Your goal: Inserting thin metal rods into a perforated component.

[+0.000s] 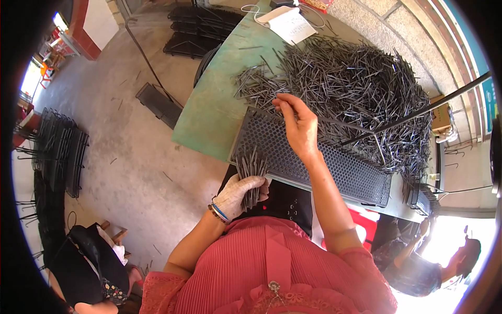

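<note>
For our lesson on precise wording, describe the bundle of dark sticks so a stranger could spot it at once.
Find the green table, then the black perforated tray along its near edge. By the tray's left end, the gloved left hand grips the bundle. Unlike the jumbled pile beyond, its sticks are roughly aligned.

One left hand (241, 192), one right hand (301, 129), one glove (228, 201). One tabletop (209, 115), one long tray (350, 178), one paper (291, 26). Rods (361, 83), too many to count, make one heap (324, 68) and one bundle (252, 170). At least two other people (413, 269) and two rack stacks (201, 29) show.
</note>
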`<state>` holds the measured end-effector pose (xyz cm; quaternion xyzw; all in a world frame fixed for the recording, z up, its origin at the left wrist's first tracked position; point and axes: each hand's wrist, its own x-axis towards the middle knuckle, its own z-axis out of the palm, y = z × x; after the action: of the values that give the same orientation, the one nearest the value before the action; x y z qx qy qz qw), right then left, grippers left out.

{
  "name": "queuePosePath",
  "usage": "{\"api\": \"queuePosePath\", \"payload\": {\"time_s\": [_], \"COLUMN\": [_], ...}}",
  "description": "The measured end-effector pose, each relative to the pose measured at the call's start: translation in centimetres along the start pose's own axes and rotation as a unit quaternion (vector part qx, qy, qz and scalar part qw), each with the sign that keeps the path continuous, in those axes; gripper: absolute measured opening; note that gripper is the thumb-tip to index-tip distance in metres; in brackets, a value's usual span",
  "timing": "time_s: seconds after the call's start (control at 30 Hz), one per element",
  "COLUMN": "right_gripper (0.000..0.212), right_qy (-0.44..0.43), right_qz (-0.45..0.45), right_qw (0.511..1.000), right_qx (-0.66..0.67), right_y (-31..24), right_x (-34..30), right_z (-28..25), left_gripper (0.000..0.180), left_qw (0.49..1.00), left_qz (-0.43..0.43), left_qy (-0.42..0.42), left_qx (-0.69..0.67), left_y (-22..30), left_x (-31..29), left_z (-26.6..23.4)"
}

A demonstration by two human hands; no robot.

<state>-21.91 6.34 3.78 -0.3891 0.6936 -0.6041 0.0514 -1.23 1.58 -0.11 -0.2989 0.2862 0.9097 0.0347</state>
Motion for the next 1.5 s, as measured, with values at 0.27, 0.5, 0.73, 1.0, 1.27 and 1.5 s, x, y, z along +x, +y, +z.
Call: {"api": "queuePosePath", "payload": {"time_s": [0.27, 0.5, 0.73, 1.0, 1.27, 1.5], "right_gripper": [0.02, 0.02, 0.022, 0.025, 0.04, 0.027], "right_qy": [-0.042, -0.058, -0.102, -0.063, -0.217, -0.134], "right_qz": [-0.099, -0.141, -0.19, -0.037, 0.3, 0.349], "right_qw": [0.986, 0.978, 0.943, 0.985, 0.925, 0.905], "right_qx": [-0.124, -0.142, -0.254, -0.159, 0.087, 0.201], "right_y": [1.6, 1.8, 2.6, -0.4, -2.0, -1.9], "right_x": [0.6, 0.9, -0.3, -2.0, -5.4, -4.5], "right_z": [0.9, 1.4, 1.8, 0.6, -0.8, -1.7], "left_gripper": [0.025, 0.026, 0.027, 0.025, 0.031, 0.029], "left_qw": [0.999, 0.998, 0.999, 0.999, 0.995, 0.997], "left_qz": [-0.036, -0.035, -0.016, 0.033, 0.087, 0.019], "left_qy": [0.001, -0.027, 0.004, -0.02, -0.042, -0.07], "left_qx": [-0.041, -0.048, -0.033, -0.032, 0.006, 0.031], "left_y": [0.2, 0.1, -0.3, -0.2, 1.5, 0.6], "left_x": [-0.3, -0.2, -0.5, -0.6, -1.0, -0.7], "left_z": [0.0, -0.3, -0.8, -0.8, 0.6, 0.1]}}
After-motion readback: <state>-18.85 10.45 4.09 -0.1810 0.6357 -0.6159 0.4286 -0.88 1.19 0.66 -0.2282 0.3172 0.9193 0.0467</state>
